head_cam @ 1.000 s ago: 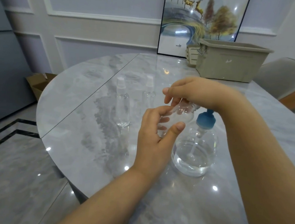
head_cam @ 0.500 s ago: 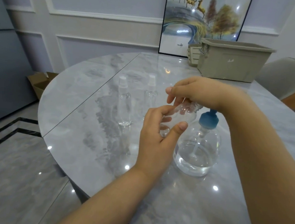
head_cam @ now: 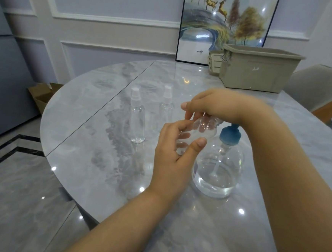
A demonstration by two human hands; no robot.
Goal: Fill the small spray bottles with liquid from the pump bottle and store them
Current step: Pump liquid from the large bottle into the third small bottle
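Soft, even indoor light is filling the room, fairly bright with a cool bluish cast. The glossy marble table (head_cam: 91, 159) is throwing back small white glints from lights overhead, scattered near and far, and faint reflections of the clear bottles are showing on it. The framed picture (head_cam: 224, 27) at the far wall is catching bright spots of glare. Shadows are lying weak and diffuse, darkest under the table's near left edge. The right hand (head_cam: 218, 108) is smearing slightly with motion blur. The wide lens is bending the wall mouldings and stretching the forearms at the near edges
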